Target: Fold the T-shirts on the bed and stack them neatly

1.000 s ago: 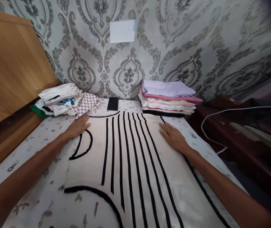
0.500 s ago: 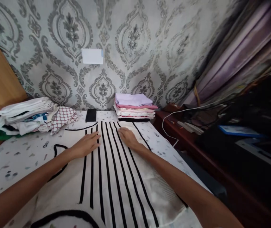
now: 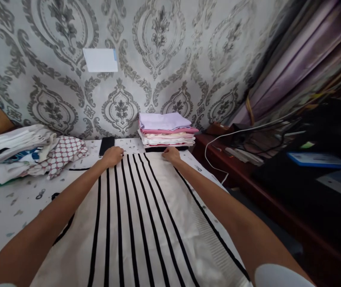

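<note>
A cream garment with black stripes (image 3: 155, 223) lies spread over the bed, its stripes running away from me. At its far edge, left of the middle, my left hand (image 3: 113, 156) has its fingers closed on the cloth, just in front of a black phone (image 3: 106, 146). My right hand (image 3: 171, 154) pinches the same far edge farther right, in front of a stack of folded clothes (image 3: 167, 131) with a lilac piece on top. The fingertips of both hands are partly hidden.
A loose pile of white and patterned clothes (image 3: 33, 151) lies at the left. Along the right side runs a dark red wooden surface (image 3: 239, 175) with a white cable (image 3: 205, 153) and papers. The patterned wall (image 3: 158, 87) rises behind the bed.
Both hands have moved away from me to the garment's far edge and their fingers have closed on it. The left sleeve part is less visible, and the view has shifted slightly right.
</note>
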The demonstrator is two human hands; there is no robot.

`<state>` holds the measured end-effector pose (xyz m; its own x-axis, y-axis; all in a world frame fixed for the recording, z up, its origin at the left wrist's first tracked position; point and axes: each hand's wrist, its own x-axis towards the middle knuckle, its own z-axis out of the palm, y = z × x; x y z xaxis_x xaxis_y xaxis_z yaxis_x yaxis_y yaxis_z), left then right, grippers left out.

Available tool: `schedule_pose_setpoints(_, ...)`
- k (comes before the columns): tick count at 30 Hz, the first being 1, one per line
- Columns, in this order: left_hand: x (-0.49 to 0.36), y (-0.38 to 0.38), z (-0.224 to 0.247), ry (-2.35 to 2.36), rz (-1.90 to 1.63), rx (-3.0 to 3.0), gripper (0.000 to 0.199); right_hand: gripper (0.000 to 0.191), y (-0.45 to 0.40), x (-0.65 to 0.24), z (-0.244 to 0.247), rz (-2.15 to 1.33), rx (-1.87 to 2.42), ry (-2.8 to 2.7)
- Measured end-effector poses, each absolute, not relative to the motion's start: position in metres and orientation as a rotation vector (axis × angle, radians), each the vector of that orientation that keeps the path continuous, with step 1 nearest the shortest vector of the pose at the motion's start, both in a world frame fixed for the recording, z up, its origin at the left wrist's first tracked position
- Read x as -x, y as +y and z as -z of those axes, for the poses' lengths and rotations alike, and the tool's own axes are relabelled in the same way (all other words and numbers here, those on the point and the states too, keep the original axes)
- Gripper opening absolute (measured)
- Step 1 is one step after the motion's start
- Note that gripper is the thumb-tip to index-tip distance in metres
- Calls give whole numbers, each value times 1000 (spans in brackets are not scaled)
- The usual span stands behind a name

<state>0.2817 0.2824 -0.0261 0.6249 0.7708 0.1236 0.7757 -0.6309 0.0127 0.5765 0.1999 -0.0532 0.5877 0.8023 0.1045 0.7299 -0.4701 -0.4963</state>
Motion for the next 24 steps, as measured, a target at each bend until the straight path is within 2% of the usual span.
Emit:
schedule_pose_setpoints(9,-283,264,26,-1363,279,2622,30,27,193,-580,65,-9,2059,-1245)
schedule_pose_setpoints(14,-286,234,37,-1103,383,2821,45,42,169,-554,68,-46,1897,-1449)
schedule_pose_setpoints(19,-277,176,53,-789,66,3211,68,46,111,-524,82,-137,1649,-2097)
schedule_pose_setpoints(24,-260,100,53,-445,-112,3322,75,45,41,-511,75,-160,1735,-2172)
